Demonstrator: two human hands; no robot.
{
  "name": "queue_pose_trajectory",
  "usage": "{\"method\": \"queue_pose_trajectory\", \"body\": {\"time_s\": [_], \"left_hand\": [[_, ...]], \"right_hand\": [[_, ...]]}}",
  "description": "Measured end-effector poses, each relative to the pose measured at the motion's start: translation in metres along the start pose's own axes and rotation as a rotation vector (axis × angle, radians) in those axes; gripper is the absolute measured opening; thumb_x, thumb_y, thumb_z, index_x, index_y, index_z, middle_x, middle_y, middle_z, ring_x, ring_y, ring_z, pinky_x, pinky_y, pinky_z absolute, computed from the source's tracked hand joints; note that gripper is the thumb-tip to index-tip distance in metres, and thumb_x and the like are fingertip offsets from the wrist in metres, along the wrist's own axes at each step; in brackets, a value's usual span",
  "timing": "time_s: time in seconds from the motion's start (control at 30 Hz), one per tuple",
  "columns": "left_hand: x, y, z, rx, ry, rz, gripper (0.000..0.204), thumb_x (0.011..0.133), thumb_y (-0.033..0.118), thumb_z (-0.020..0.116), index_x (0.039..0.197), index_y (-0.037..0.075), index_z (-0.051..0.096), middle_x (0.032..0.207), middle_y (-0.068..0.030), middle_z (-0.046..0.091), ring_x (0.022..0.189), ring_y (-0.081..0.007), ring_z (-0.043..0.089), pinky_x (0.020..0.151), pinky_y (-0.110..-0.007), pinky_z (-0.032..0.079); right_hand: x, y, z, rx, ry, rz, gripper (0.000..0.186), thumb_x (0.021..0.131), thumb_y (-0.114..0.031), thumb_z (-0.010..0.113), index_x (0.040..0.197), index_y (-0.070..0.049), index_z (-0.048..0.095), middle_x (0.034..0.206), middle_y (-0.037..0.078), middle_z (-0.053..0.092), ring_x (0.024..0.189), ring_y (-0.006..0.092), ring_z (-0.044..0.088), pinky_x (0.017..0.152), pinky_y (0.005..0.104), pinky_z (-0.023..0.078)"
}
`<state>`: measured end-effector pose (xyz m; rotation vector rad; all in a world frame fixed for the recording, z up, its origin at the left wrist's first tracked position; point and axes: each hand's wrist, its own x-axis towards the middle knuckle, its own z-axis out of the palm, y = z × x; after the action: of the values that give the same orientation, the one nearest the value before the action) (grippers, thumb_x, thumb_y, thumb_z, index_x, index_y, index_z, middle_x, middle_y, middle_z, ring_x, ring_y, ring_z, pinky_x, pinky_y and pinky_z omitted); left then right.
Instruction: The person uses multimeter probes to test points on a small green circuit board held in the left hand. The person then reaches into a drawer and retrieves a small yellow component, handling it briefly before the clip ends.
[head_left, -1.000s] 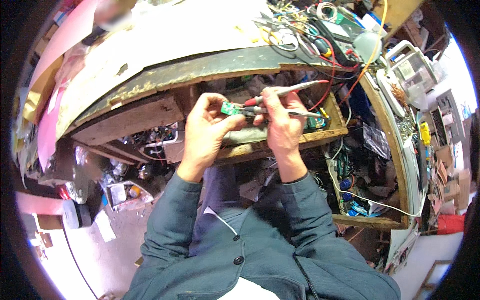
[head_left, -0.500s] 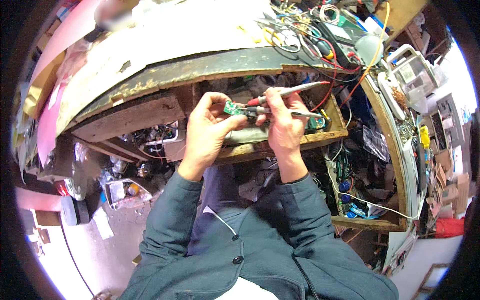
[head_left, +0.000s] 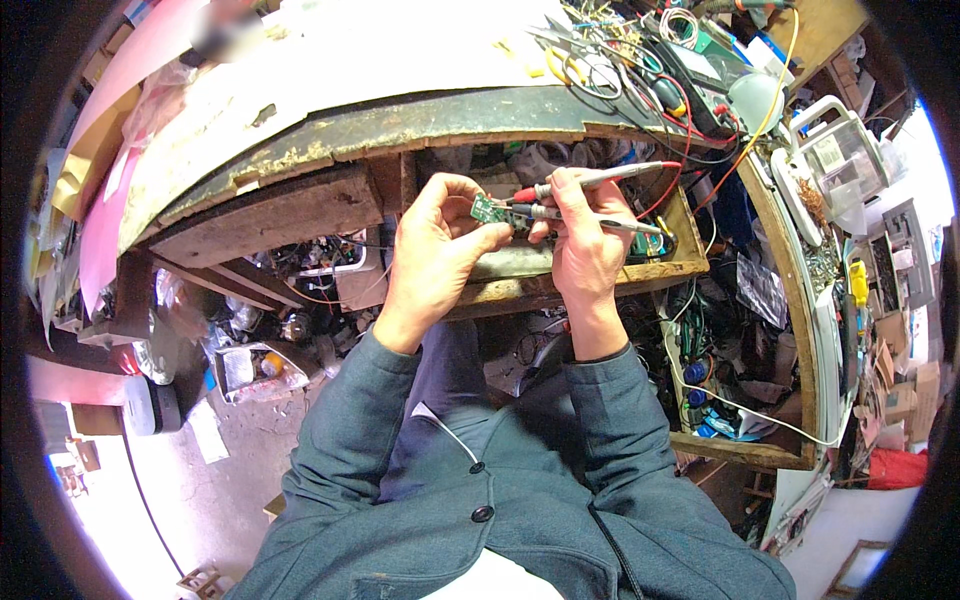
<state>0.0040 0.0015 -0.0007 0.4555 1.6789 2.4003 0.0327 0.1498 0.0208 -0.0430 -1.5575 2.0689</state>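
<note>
Between the thumb and fingers of my left hand (head_left: 432,255) is a small green circuit board (head_left: 486,208), held upright over an open drawer. My right hand (head_left: 588,250) grips two test probes together, much like chopsticks. The red probe (head_left: 632,172) lies above the black probe (head_left: 612,221), and both point left at the board. Their tips are at the board's right edge; whether both touch metal is too small to tell. A red lead (head_left: 688,150) runs from behind the red probe up to the bench's right side.
The wooden drawer (head_left: 690,262) below my hands holds assorted parts. Pliers with yellow handles (head_left: 560,66), tangled wires and a dark meter-like device (head_left: 690,65) crowd the worn bench (head_left: 400,122). At the right, a wooden-framed compartment (head_left: 795,360) contains cables; a clear plastic box (head_left: 835,155) stands beyond.
The whole view has shifted slightly, so things sit a little farther right in the picture. Both hands keep their holds, with the probe tips still at the board.
</note>
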Motion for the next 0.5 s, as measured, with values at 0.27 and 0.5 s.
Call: {"method": "queue_pose_trajectory", "body": {"time_s": [0.27, 0.5], "left_hand": [[-0.0015, 0.002, -0.0002, 0.016, -0.013, 0.004, 0.033, 0.081, -0.008, 0.073, 0.105, 0.004, 0.054, 0.095, -0.0038, 0.066, 0.089, -0.0101, 0.064, 0.079, -0.026, 0.054], [-0.001, -0.0003, 0.0005, 0.018, -0.008, 0.017, 0.035, 0.079, -0.008, 0.074, 0.105, 0.004, 0.054, 0.097, -0.0033, 0.064, 0.092, -0.011, 0.064, 0.082, -0.026, 0.054]], "right_hand": [[-0.0005, 0.0004, 0.0013, 0.0, 0.006, 0.002, 0.013, 0.098, -0.014, 0.064, 0.095, -0.002, 0.065, 0.08, 0.012, 0.072, 0.055, 0.0095, 0.06, 0.048, 0.0222, 0.048], [-0.0008, -0.0031, 0.0012, -0.018, -0.009, 0.011, 0.015, 0.098, -0.016, 0.064, 0.093, -0.002, 0.065, 0.079, 0.011, 0.072, 0.055, 0.0089, 0.06, 0.048, 0.0221, 0.048]]}}
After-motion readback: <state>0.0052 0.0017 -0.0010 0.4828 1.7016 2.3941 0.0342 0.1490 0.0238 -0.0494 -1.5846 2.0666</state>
